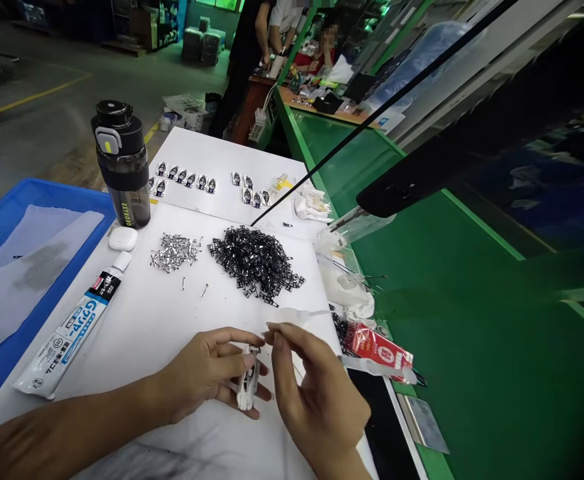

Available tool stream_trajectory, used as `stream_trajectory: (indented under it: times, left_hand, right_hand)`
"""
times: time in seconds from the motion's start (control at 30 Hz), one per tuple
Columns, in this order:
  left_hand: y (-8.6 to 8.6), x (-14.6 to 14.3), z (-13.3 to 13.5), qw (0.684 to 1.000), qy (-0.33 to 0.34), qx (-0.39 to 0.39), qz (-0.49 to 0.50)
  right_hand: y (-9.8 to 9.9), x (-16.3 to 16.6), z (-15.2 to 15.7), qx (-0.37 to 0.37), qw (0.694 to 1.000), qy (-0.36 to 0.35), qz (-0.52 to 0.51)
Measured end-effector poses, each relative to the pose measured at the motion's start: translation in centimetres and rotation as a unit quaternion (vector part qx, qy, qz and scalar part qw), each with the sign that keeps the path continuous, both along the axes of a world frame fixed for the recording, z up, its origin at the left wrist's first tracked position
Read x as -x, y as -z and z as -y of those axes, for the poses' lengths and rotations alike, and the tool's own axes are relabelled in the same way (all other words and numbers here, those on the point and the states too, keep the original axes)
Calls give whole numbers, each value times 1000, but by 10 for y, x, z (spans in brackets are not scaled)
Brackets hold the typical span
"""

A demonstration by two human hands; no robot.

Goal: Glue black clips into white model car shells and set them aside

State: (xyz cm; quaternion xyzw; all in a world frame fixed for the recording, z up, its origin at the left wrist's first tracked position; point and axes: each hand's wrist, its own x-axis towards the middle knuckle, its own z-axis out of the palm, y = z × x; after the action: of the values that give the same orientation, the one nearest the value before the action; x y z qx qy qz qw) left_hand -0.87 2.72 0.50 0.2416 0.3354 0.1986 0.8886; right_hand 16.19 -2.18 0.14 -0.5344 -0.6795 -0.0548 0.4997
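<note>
My left hand (212,373) is closed round a small white part with a dark, silvery middle (248,380), gripping it between thumb and fingers. Just to its right, my right hand (312,393) has thumb and forefinger pinched together; whatever they hold, if anything, is too small to make out. Beyond both hands lies a heap of small black parts (255,260) on the white table. A smaller pile of silvery metal pieces (175,252) sits left of that heap, with a couple of loose ones nearer me.
At the left lie an adhesive tube (75,333), a white earbud case (123,238), a dark bottle (123,167) and a blue tray (37,193). Small assembled parts (191,179) stand in rows at the back. A red box (379,347) is at the right; a black arm (422,160) overhangs there.
</note>
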Motion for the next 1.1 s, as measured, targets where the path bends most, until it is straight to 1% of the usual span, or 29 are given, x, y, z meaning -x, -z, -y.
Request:
stream_trajectory:
  times: [0.03, 0.1, 0.2, 0.27, 0.4, 0.47, 0.53, 0.63, 0.67, 0.83, 1.0, 1.07, 1.1]
  left_hand:
    - [-1, 0, 0, 1000, -22, -2, -3]
    - [-4, -1, -1, 998, -68, -3, -11]
    - [-7, 0, -3, 992, -122, 14, -16]
    - [-8, 0, -5, 990, -138, 31, -16]
    - [-7, 0, -7, 988, -146, 49, -16]
    - [-6, 0, -6, 988, -148, 50, -19]
    - [-6, 0, -6, 988, -146, 50, -23]
    - [-5, 0, -5, 988, -143, 45, -29]
    - [-5, 0, -5, 988, -144, 43, -30]
    - [-7, -1, -7, 986, -155, 54, -30]
    - [-7, -1, -6, 984, -165, 54, -30]
    - [-7, -1, -6, 984, -166, 56, -31]
    - [-6, -1, -6, 984, -167, 58, -32]
  right_hand:
    - [3, 1, 4, -18, 1000, -14, 6]
    - [8, 4, 9, -29, 999, -28, 11]
    - [10, 7, 13, -3, 999, -30, -26]
    - [12, 8, 15, 26, 998, -21, -46]
    - [18, 9, 20, 82, 996, 20, -29]
    - [21, 8, 21, 102, 994, 28, -32]
    - [21, 7, 21, 86, 996, 9, -25]
    - [17, 3, 21, 24, 999, -46, 7]
    - [16, 2, 21, 17, 998, -54, 13]
    - [16, 4, 23, 58, 997, -42, 20]
    - [18, 11, 18, 20, 997, -26, 71]
    - [18, 11, 15, -7, 998, -20, 63]
    - [19, 10, 15, -21, 998, -29, 56]
